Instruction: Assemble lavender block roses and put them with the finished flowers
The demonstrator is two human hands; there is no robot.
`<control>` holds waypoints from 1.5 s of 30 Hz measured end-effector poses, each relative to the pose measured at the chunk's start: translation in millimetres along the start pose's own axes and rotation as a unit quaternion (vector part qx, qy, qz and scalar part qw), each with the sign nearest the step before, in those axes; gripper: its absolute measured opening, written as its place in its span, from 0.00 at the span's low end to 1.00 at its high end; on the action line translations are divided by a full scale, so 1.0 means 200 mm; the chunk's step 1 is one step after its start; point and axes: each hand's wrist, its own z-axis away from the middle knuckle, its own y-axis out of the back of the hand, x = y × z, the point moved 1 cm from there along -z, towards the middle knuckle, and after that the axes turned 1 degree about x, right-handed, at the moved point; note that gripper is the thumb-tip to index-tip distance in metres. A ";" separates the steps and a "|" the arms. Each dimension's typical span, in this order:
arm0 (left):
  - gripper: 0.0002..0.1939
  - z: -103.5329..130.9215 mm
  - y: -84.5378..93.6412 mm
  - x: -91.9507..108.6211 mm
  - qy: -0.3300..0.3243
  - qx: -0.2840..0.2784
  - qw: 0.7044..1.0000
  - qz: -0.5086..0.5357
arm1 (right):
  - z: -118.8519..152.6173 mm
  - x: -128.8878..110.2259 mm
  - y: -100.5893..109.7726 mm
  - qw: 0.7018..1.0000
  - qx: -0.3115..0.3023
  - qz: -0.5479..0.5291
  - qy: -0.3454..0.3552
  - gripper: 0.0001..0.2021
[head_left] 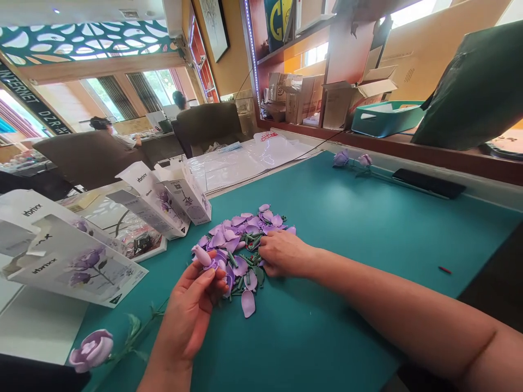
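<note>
Between the thumb and fingers of my left hand [196,294] is a partly built purple toy flower piece [203,257], held just above the near left side of a pile. That pile of purple plastic petals [229,235] and dark green stem pieces [253,238] lies on the green mat [327,337]. My right hand [286,253] reaches into the pile's right side with its fingers curled down; the fingertips are hidden, so what they pinch does not show. One loose petal [248,303] lies at the near edge. A built purple rose [92,349] rests at the lower left.
Open white boxes [87,267] with flower pictures stand along the left. Two finished flowers [341,158] and a dark flat object [429,183] lie at the far right of the mat. A small red piece [445,270] lies nearer. Two people sit in the background.
</note>
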 end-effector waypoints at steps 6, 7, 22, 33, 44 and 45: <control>0.21 0.00 0.01 -0.02 0.008 -0.020 1.000 -0.022 | -0.02 0.03 0.00 0.997 0.019 -0.068 -0.024 0.10; 0.22 0.00 0.01 -0.03 0.007 -0.026 0.999 -0.026 | -0.02 0.03 0.01 0.993 0.026 -0.107 -0.041 0.11; 0.28 -0.01 0.02 -0.06 -0.003 -0.062 0.996 -0.065 | 0.01 -0.03 0.07 0.853 0.135 -0.505 -0.007 0.07; 0.26 -0.01 0.02 -0.08 -0.008 -0.080 0.989 -0.121 | 0.02 -0.07 0.10 0.730 0.058 -0.679 -0.046 0.10; 0.22 0.01 0.02 -0.07 -0.028 -0.094 0.986 -0.133 | 0.03 -0.10 0.10 0.805 0.100 -0.581 -0.059 0.14; 0.23 0.01 0.02 -0.07 -0.029 -0.093 0.986 -0.136 | 0.03 -0.10 0.10 0.815 0.109 -0.566 -0.060 0.14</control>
